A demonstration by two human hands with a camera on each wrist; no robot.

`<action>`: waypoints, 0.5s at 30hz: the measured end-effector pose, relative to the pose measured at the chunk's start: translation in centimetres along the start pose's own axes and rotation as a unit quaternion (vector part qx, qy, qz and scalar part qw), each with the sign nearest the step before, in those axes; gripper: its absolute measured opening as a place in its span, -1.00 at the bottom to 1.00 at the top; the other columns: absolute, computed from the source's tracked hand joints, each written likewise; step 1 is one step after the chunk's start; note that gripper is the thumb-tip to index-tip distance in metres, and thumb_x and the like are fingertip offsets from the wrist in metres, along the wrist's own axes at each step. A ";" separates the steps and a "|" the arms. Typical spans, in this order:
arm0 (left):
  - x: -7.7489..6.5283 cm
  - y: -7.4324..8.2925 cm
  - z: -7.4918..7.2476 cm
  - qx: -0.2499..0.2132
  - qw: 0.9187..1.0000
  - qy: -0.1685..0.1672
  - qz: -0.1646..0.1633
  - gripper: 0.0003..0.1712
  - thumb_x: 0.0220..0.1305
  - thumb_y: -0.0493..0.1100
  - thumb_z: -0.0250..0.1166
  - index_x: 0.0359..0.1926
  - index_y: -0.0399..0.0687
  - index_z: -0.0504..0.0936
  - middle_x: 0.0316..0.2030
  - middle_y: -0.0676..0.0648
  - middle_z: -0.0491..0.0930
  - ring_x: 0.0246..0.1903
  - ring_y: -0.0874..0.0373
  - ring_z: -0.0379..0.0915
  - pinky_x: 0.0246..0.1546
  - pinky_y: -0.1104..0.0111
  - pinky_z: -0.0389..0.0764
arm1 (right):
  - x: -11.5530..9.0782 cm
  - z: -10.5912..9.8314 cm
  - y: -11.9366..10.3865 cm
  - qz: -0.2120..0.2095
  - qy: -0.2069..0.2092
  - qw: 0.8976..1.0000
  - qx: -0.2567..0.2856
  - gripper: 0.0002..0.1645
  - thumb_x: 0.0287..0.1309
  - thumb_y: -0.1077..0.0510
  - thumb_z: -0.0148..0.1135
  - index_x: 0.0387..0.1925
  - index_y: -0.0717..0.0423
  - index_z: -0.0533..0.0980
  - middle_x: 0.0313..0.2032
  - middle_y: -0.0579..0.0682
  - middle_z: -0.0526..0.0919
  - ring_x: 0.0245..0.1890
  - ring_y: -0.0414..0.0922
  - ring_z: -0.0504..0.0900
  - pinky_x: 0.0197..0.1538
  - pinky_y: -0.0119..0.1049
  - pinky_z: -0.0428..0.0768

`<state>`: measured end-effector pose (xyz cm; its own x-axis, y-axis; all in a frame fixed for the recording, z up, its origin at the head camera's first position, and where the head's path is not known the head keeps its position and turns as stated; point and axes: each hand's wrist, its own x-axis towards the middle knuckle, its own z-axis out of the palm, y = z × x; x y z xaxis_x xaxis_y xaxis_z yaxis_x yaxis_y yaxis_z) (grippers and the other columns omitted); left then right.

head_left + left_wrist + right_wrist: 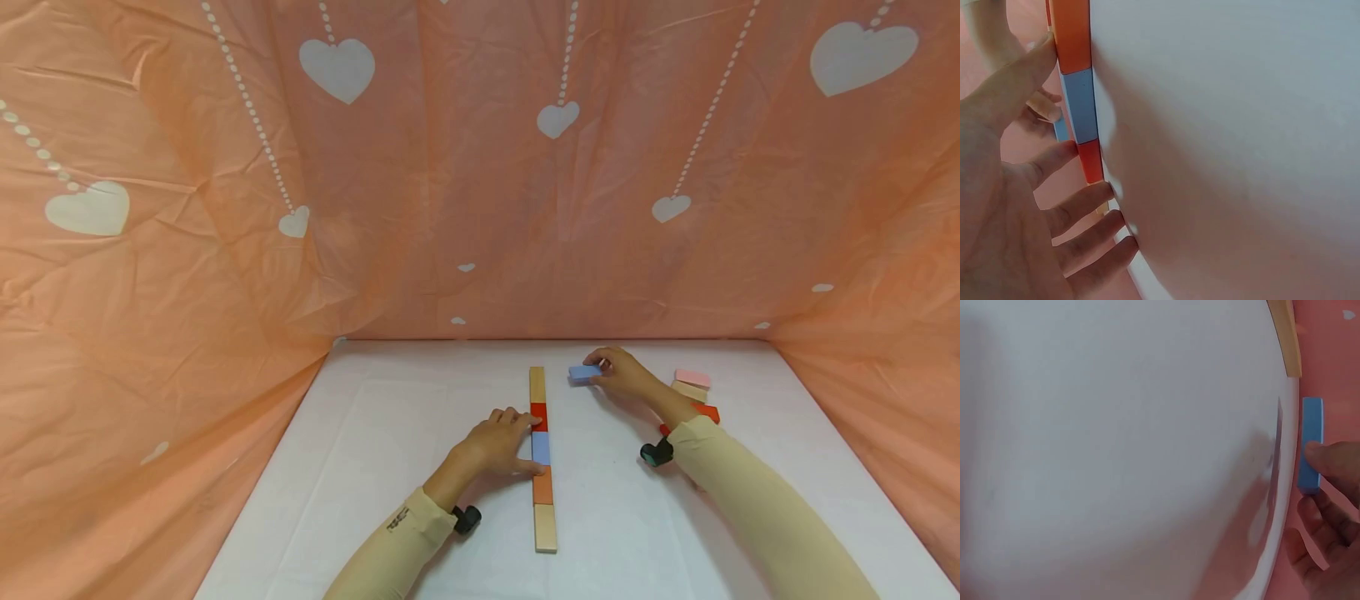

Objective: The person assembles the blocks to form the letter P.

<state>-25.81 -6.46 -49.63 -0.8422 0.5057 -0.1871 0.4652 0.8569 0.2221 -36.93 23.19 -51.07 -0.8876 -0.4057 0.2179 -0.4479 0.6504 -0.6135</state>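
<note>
A straight row of coloured blocks runs from near to far: pale wooden block [546, 528], orange block [542, 485], blue block [541, 448], red block [539, 415] and a wooden block [537, 384] at the far end. My left hand [495, 443] touches the row from its left side, thumb at the orange block and forefinger at the red one, the other fingers extended. To the right of the far end, my right hand [619, 375] pinches another blue block [1312, 434] between thumb and fingers. In the right wrist view that block appears raised over the white surface.
Right of the right hand lie a pink block [692, 378], a wooden block [689, 392] and a red block [706, 412], the last partly hidden by the forearm. An orange curtain [480, 167] with white hearts surrounds the white table [360, 467].
</note>
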 end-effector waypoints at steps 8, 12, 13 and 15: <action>0.0 -0.2 0.2 -0.002 1.000 0.002 0.002 0.03 0.22 0.44 0.48 0.57 0.15 0.37 0.38 -0.14 0.45 0.32 -0.08 0.39 0.31 0.04 0.59 | 0.9 1.2 -1.1 0.021 -0.022 0.999 0.018 -0.70 0.28 0.36 0.42 0.03 0.37 0.63 -0.05 0.26 0.62 -0.06 0.17 0.60 0.11 0.09 0.61; 0.1 -0.2 0.2 -0.001 1.000 0.002 0.003 0.04 0.22 0.45 0.48 0.58 0.15 0.37 0.38 -0.13 0.45 0.31 -0.07 0.39 0.31 0.05 0.59 | 1.4 1.9 -1.2 0.035 -0.038 0.998 0.019 -0.67 0.31 0.35 0.41 0.07 0.35 0.62 -0.02 0.24 0.61 -0.04 0.14 0.60 0.15 0.11 0.62; 0.1 -0.2 0.1 0.000 1.000 0.002 0.004 0.04 0.22 0.45 0.47 0.58 0.15 0.37 0.38 -0.13 0.45 0.31 -0.07 0.39 0.31 0.05 0.59 | 1.6 2.0 -1.1 0.038 -0.040 0.998 0.021 -0.67 0.31 0.35 0.41 0.08 0.34 0.62 -0.01 0.24 0.61 -0.04 0.13 0.60 0.15 0.10 0.62; 0.1 -0.1 0.1 0.003 1.000 0.002 0.005 0.03 0.23 0.44 0.47 0.58 0.15 0.37 0.38 -0.13 0.46 0.30 -0.06 0.40 0.30 0.07 0.59 | 1.8 2.3 -1.1 0.035 -0.042 0.998 0.022 -0.68 0.31 0.35 0.41 0.07 0.34 0.63 -0.01 0.25 0.61 -0.05 0.12 0.60 0.13 0.07 0.62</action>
<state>-25.90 -6.52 -49.74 -0.8384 0.5139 -0.1819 0.4750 0.8524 0.2186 -37.79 20.29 -51.77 -0.9040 -0.4132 0.1097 -0.3775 0.6511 -0.6585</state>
